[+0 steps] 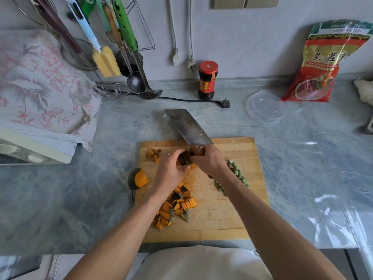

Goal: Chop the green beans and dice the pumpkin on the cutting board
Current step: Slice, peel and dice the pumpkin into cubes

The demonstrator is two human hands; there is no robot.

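Head view: on the cutting board (232, 209) the left hand (171, 168) curls its grip over a pumpkin piece (184, 159), while the right hand (210, 161) grips the cleaver (187, 126) handle. Diced pumpkin (175, 209) lies near, chopped green beans (234, 174) right. On the desk (302, 158), a clear lidded container (266, 106), contents unclear.

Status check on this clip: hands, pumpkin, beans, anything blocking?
Right hand grips cleaver; left hand holds pumpkin piece. Diced pumpkin and chopped beans on cutting board. Nothing blocking.
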